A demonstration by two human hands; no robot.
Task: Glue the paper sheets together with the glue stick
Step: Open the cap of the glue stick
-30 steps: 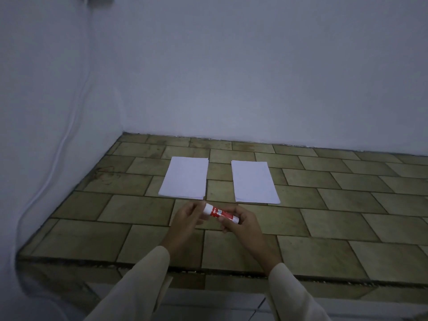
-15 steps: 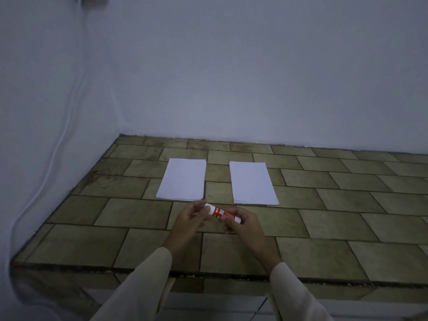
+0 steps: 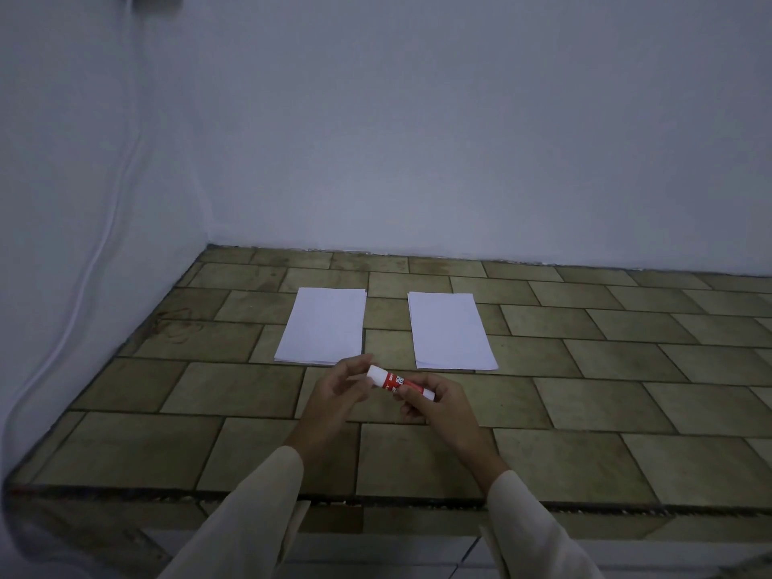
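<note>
The only print I can find is on the glue stick [image 3: 400, 384], which I hold between my left hand [image 3: 334, 394] and my right hand [image 3: 438, 405]. Its red label carries white letters running along the barrel, tilted toward 4 o'clock. I can make out what looks like "GLUE" and "STICK" in part, the letters cut off by my right fingers [image 3: 407, 395]. A smaller white mark sits nearer the white cap end, toward 10 o'clock, too small for me to read. The two paper sheets bear no print.
</note>
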